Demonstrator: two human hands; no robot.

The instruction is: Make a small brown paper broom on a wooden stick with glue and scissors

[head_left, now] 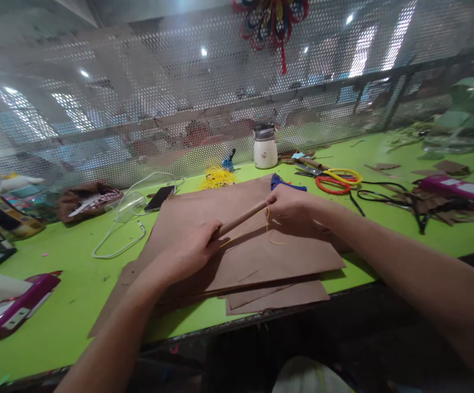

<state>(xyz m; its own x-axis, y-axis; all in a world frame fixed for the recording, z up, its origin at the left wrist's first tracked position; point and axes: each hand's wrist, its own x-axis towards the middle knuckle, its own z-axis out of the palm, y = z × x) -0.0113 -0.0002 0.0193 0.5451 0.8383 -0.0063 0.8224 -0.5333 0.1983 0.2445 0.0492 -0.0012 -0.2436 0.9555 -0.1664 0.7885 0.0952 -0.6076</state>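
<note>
A thin rolled brown paper tube slants upward to the right between my two hands. My left hand is closed round its lower end. The fingers of my right hand pinch its upper end, where a yellow string hangs down. Another bit of yellow string sticks out by my left fingers. Below lies a stack of brown paper sheets, overhanging smaller pieces near the table's front edge. A dark blue object shows just behind my right hand; whether I touch it is hidden.
Behind the sheets are a yellow string bundle and a white jar. Scissors with red and yellow handles lie at right, near paper scraps. A white cable and a purple device are at left.
</note>
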